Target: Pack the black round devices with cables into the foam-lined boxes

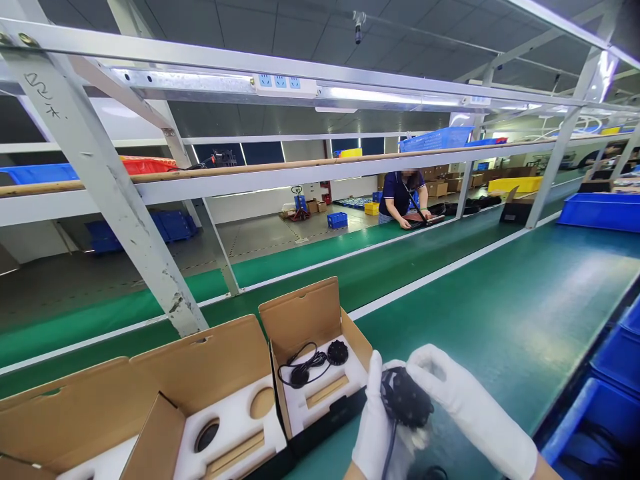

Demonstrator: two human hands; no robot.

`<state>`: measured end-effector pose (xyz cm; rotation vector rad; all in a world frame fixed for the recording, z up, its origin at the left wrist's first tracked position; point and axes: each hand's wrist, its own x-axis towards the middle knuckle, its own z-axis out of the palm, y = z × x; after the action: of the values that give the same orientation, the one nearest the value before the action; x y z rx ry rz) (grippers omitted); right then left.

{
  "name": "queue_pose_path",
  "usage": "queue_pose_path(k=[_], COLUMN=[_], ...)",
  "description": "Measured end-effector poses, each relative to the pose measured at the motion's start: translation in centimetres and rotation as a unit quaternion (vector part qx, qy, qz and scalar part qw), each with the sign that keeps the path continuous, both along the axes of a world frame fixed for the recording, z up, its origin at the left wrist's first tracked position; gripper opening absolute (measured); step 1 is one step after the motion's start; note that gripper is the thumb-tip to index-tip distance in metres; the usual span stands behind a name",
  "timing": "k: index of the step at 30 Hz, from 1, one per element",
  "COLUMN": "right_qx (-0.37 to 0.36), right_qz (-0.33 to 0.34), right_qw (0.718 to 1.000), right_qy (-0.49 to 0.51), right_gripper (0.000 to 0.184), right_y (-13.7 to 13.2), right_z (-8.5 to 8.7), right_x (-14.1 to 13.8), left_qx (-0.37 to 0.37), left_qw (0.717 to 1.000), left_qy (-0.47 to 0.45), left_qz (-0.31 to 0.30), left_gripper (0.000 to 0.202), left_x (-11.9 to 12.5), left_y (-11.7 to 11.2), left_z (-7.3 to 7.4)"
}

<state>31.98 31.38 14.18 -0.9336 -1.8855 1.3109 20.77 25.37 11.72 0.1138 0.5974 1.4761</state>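
In front of me, above the green bench, is a black round device with a knobbed rim (407, 398) and a cable running down from it. My left hand (374, 420), in a white glove, holds it from the left side, with some fingers hidden behind it. The gloved right hand (463, 397) pinches at its upper right edge, thumb and forefinger curled together. Just left of my hands stands an open cardboard box (300, 310); in its white foam insert (303, 417) lie a similar black knobbed device (337, 353) and a coiled black cable (313, 363).
Further left are open boxes (205, 363) with white foam and round cut-outs. Blue bins (590, 413) line the bench's right edge. A white metal frame (115, 180) rises at left. A co-worker (403, 197) handles something dark across the green belt (320, 267).
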Motion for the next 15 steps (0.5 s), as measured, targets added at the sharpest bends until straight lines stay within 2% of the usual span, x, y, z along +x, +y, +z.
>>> queue_pose_path(k=[8, 12, 15], right_qx=[-0.002, -0.007, -0.001], right_qz=[0.012, -0.003, -0.054], right_qw=[1.000, 0.999, 0.998], right_qy=[0.023, 0.031, 0.039], right_gripper=[0.042, 0.041, 0.040], right_y=[0.2, 0.6, 1.0], right_z=[-0.5, -0.7, -1.2], right_x=[0.0, 0.0, 0.1], left_qx=[-0.051, -0.041, -0.022], left_qw=[0.999, 0.999, 0.999], left_qy=[-0.009, 0.015, -0.017], left_qz=[0.007, -0.017, -0.032], left_gripper=[0.053, 0.064, 0.068], left_x=[0.1, 0.2, 0.1], left_y=[-0.8, -0.7, -0.7], left_z=[1.9, 1.9, 1.8])
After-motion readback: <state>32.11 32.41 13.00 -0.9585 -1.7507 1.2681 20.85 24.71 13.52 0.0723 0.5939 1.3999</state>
